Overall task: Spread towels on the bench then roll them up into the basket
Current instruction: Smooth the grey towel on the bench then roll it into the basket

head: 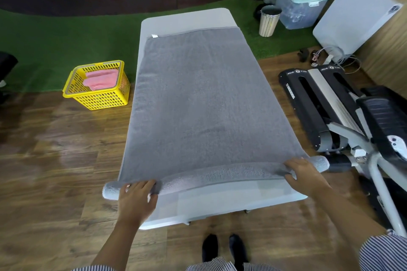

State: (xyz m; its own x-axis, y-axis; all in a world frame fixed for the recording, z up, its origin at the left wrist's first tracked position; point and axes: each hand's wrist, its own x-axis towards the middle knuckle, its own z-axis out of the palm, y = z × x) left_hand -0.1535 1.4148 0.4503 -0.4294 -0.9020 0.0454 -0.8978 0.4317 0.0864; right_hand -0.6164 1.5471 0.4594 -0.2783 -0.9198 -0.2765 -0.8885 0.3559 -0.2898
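You have a plain mid-grey terry towel (198, 99) with a small white label (154, 36) on a pale grey padded desk (187, 20). Your sleeve (383, 253) carries fine navy-and-white stripes. The slotted plastic basket (97, 97) is bright yellow, holding salmon-pink towels (100, 79). The floor (55, 160) is brown wood-grain beside green turf (55, 37).

One grey towel (198, 99), one bench (189, 17), one yellow basket (99, 99) at nine o'clock, two pink towels (101, 79), two hands
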